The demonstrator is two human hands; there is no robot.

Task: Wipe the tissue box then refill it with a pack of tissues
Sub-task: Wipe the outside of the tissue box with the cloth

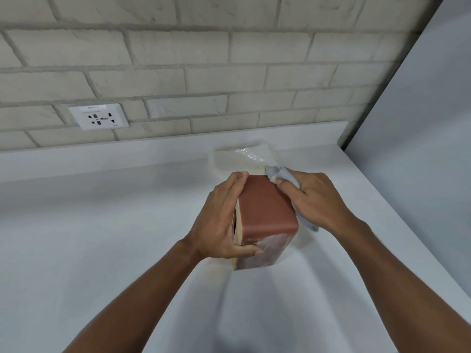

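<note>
A brown tissue box (265, 212) stands on end on the white counter (102, 238), its pale opening side turned left. My left hand (219, 222) grips that left side, with fingers over the top edge and thumb on the near face. My right hand (316, 200) holds a grey cloth (277, 174) bunched against the box's right face, near the top corner. A clear-wrapped pack of white tissues (239, 157) lies on the counter just behind the box, partly hidden by my hands.
A brick-pattern wall (204, 72) runs along the back of the counter, with a white power socket (99, 117) at left. A plain white side panel (420, 123) bounds the counter on the right.
</note>
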